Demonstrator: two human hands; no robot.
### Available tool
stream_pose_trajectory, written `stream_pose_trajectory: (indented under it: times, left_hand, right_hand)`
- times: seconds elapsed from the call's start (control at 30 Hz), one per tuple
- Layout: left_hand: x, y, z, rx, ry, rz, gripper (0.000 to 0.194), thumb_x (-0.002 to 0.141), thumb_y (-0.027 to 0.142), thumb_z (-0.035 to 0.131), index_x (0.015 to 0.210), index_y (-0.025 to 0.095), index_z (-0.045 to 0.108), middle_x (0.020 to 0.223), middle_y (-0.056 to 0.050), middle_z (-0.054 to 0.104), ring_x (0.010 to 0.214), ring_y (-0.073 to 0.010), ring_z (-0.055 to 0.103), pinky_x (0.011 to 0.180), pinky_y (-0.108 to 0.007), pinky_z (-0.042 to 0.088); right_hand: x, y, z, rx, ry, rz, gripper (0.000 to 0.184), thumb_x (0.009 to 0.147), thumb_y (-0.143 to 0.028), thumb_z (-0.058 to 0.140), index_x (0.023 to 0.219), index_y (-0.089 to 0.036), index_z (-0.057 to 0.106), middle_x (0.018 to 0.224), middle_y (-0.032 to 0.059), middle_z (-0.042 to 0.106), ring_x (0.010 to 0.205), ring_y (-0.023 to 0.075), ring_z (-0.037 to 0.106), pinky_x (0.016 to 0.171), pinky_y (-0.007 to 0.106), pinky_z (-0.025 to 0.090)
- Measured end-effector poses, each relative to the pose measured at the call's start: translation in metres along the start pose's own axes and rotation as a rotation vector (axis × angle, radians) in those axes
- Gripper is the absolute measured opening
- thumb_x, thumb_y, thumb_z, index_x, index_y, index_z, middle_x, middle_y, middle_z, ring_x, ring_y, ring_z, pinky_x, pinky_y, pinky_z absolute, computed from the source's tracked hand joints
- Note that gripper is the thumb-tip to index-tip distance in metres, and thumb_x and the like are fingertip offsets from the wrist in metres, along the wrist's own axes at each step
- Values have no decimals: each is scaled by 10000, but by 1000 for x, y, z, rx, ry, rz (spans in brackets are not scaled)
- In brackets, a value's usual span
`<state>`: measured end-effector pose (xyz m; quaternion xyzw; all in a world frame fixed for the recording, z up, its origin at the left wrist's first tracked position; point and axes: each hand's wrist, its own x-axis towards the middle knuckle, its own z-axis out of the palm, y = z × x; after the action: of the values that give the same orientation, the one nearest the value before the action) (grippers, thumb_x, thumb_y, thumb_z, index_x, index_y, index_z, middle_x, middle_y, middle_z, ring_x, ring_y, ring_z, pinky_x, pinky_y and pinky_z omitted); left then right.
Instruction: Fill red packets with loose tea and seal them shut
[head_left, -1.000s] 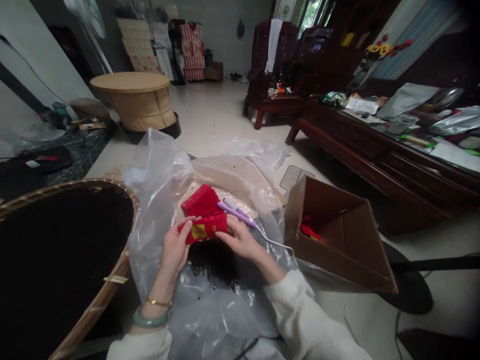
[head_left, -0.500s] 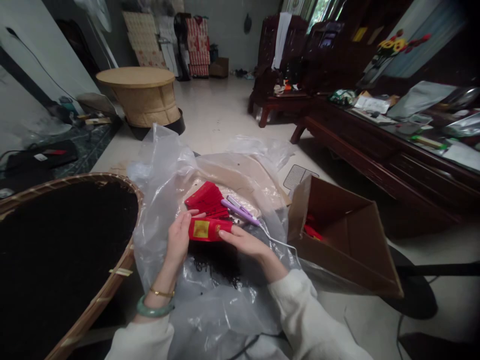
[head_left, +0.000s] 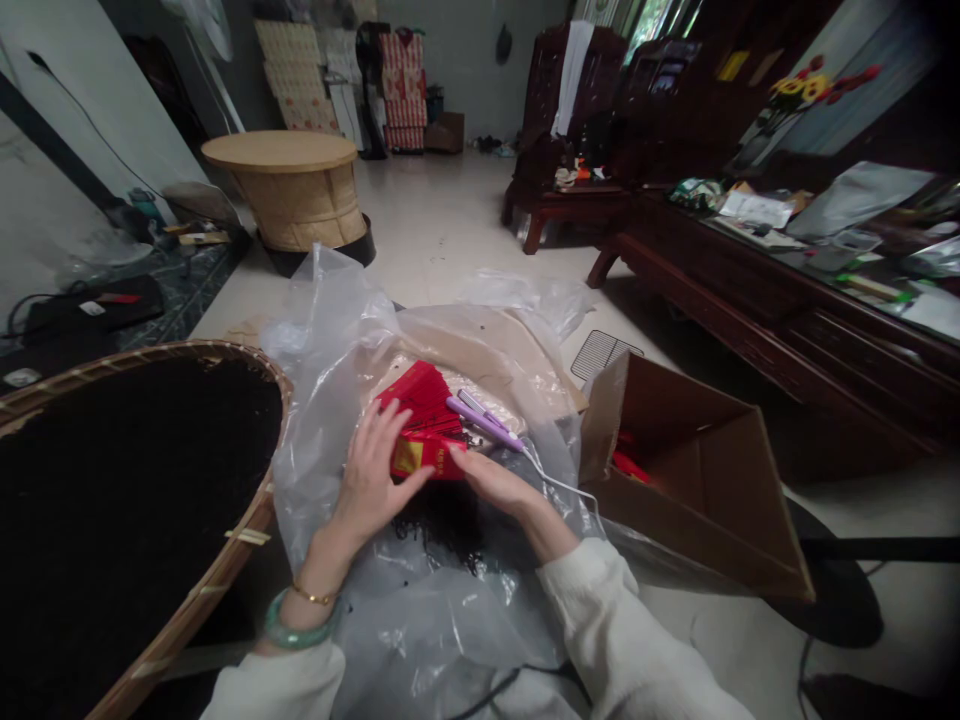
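A small red packet with a gold label is held between both hands over a clear plastic bag. My left hand grips its left end with fingers spread over it. My right hand pinches its right end. Just behind lies a fanned stack of red packets, and a purple tool with a white cord rests to its right. Dark loose tea sits in the bag below my hands.
A wide bamboo tray full of dark tea lies at the left. An open cardboard box with red items stands at the right. A dark wooden bench runs along the right side. A round wicker drum stands further back.
The packet has been lowered and turned level, closer to the stack. My left hand's fingers have spread over its left end. The view has shifted slightly to the right.
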<state>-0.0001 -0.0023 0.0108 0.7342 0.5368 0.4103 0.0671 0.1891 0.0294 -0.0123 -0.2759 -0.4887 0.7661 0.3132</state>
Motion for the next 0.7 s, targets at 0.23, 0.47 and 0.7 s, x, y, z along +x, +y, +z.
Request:
stream_pose_trajectory:
  times: [0.23,0.47,0.7]
  left_hand:
    - [-10,10,-1,272,-279,234,656,751,90,684,1366,197,484,1363,-146,568,1188,-318,533,997,-496,434]
    - [-15,6,7,57,-228,128,465,720,56,670,1155,183,567,1096,-95,662,1043,-270,578,922,-439,505]
    - [-8,-9,-11,55,-34,-49,433,670,90,697,1087,172,618,1029,-84,673,981,-264,588,868,-400,521]
  right_hand:
    - [-5,-13,4,-313,-28,-23,714,857,-766,423,1160,-172,677,1239,101,643,1251,232,527,1188,421,283]
    - [-13,-28,8,-502,-133,-56,617,888,-726,412,1001,-187,690,1047,72,675,1094,233,574,1115,456,351]
    - [-12,-34,20,-404,218,-267,521,929,-642,437,1004,-187,680,1039,90,688,1018,236,630,991,412,459]
